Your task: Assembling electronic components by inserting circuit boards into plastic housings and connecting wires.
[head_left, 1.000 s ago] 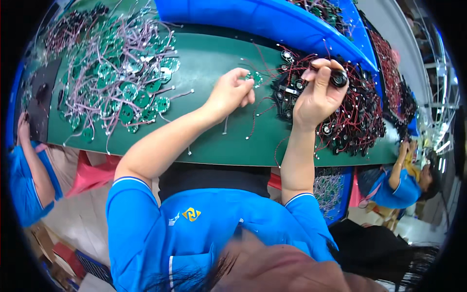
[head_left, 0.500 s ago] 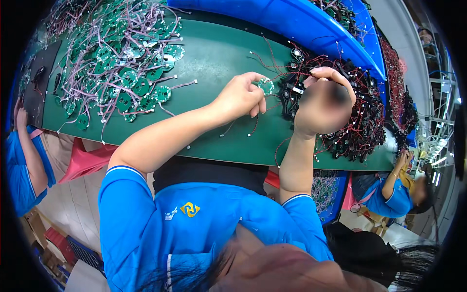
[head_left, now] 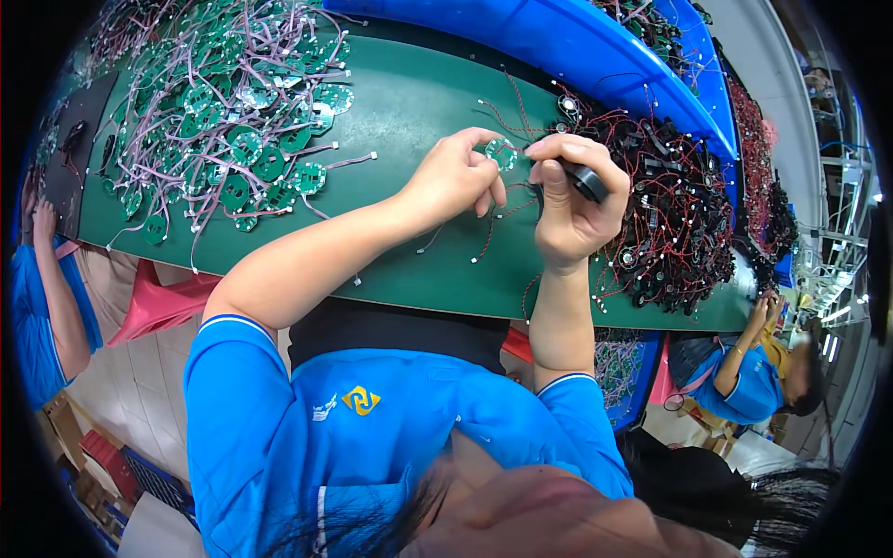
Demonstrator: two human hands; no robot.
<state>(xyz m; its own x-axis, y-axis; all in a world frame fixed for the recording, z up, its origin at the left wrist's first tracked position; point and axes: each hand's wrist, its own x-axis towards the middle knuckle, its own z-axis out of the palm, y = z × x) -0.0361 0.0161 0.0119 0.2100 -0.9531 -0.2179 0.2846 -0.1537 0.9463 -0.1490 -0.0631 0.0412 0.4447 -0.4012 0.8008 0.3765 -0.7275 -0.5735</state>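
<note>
My left hand point(head_left: 452, 179) pinches a small round green circuit board point(head_left: 502, 155) between thumb and fingertips, above the green table. Close beside it, my right hand point(head_left: 581, 219) is closed on a black plastic part point(head_left: 586, 182) with a rounded end, which lies across the palm under the bent fingers. The right thumb and fingertips meet near the board's edge; a small wire end seems to be between them, too small to make out. Right of that hand spreads a pile of black speaker-like parts point(head_left: 665, 223) with twisted red and black wires.
Many green circuit boards with pinkish ribbon wires point(head_left: 246, 144) are heaped on the left of the green table point(head_left: 400, 93). A long blue bin point(head_left: 558, 46) borders the far side. Co-workers sit at left point(head_left: 51, 307) and right point(head_left: 749, 372). A blue crate point(head_left: 628, 367) stands below the table edge.
My right hand has moved left and turned, bringing its fingertips up to the circuit board. The black part, blurred before, now shows clearly in it. My left hand has shifted slightly left.
</note>
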